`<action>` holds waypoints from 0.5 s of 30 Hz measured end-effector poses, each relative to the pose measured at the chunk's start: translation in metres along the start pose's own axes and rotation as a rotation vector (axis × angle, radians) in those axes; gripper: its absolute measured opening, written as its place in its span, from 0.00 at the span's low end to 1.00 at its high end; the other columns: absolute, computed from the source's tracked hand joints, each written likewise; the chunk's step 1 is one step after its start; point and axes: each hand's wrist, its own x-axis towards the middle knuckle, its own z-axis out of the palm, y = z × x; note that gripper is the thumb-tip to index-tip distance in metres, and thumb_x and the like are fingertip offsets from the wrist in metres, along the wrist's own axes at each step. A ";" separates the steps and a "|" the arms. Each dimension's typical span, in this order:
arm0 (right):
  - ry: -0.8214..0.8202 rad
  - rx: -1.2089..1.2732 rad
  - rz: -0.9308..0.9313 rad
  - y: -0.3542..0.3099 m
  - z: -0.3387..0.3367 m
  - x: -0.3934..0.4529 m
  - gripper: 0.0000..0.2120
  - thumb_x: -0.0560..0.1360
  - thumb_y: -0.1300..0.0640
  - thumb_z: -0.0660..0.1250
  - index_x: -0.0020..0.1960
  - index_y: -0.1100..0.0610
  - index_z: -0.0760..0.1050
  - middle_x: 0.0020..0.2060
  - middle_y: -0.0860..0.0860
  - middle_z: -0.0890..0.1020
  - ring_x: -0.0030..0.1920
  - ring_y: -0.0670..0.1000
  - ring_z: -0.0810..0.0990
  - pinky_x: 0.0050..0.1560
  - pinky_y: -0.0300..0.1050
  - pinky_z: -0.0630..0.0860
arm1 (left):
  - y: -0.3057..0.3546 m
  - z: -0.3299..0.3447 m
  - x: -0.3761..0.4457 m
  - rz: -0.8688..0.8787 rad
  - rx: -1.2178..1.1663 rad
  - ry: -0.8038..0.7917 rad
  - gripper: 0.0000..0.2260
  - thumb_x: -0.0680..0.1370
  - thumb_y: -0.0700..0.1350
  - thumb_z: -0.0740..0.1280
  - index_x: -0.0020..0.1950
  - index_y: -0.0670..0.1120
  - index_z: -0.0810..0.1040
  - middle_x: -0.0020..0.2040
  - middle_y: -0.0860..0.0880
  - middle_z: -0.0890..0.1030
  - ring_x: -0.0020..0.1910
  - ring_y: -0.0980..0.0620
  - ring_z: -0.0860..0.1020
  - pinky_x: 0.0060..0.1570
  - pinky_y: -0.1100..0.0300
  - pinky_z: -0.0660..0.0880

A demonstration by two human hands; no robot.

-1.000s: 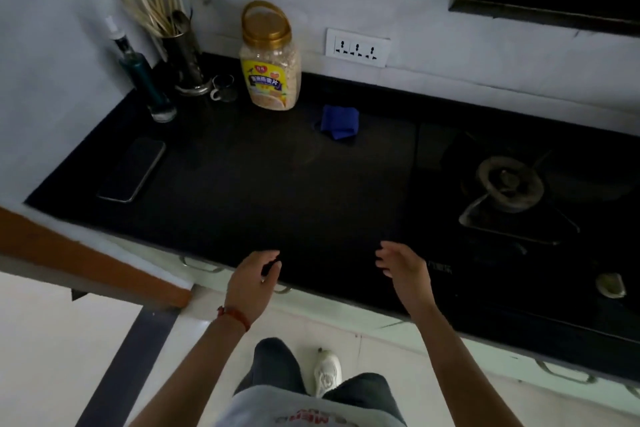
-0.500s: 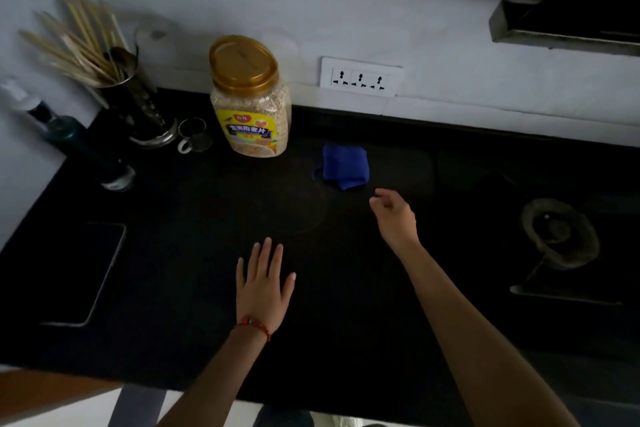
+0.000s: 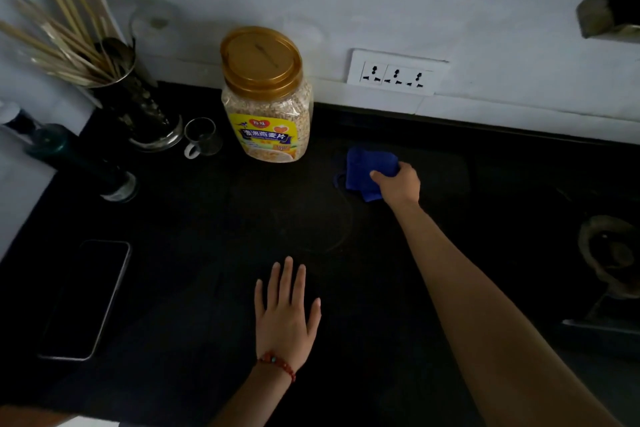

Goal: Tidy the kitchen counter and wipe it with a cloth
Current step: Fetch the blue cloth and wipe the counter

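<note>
A folded blue cloth [image 3: 367, 168] lies on the black counter [image 3: 194, 253] near the back wall. My right hand [image 3: 398, 184] reaches over its right edge, with the fingers curled onto the fabric. My left hand [image 3: 285, 312] lies flat on the counter near the front, fingers spread, holding nothing; a red bead bracelet is on its wrist. An oat jar [image 3: 266, 97] with a gold lid stands left of the cloth.
At the back left stand a metal holder with chopsticks [image 3: 135, 94], a small glass cup [image 3: 202, 137] and a dark green bottle [image 3: 79, 159]. A phone [image 3: 85, 298] lies flat at the left. A gas burner [image 3: 613, 253] is at the right. A wall socket [image 3: 394, 74] sits above the cloth.
My right hand has moved forward from short of the cloth and closed onto its right edge. My left hand stays flat on the counter. The view has come closer to the counter.
</note>
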 end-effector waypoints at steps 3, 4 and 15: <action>0.033 0.032 -0.006 0.001 0.000 -0.009 0.29 0.71 0.56 0.70 0.69 0.59 0.65 0.65 0.57 0.73 0.63 0.56 0.73 0.61 0.49 0.72 | 0.000 0.000 0.000 0.019 0.003 0.022 0.25 0.76 0.59 0.47 0.66 0.48 0.69 0.66 0.46 0.74 0.65 0.45 0.73 0.61 0.44 0.67; 0.047 0.055 -0.015 0.001 -0.001 -0.014 0.29 0.71 0.57 0.69 0.69 0.59 0.64 0.65 0.56 0.73 0.63 0.55 0.73 0.60 0.48 0.72 | 0.000 0.000 0.000 0.025 0.004 0.021 0.25 0.75 0.59 0.50 0.65 0.48 0.70 0.66 0.46 0.74 0.64 0.45 0.73 0.61 0.44 0.68; 0.140 0.135 0.032 0.068 -0.050 -0.118 0.26 0.71 0.58 0.70 0.68 0.56 0.66 0.62 0.54 0.75 0.60 0.53 0.75 0.51 0.41 0.71 | -0.005 0.005 -0.001 0.076 -0.028 0.055 0.28 0.74 0.59 0.47 0.70 0.48 0.64 0.73 0.44 0.64 0.72 0.43 0.62 0.68 0.43 0.56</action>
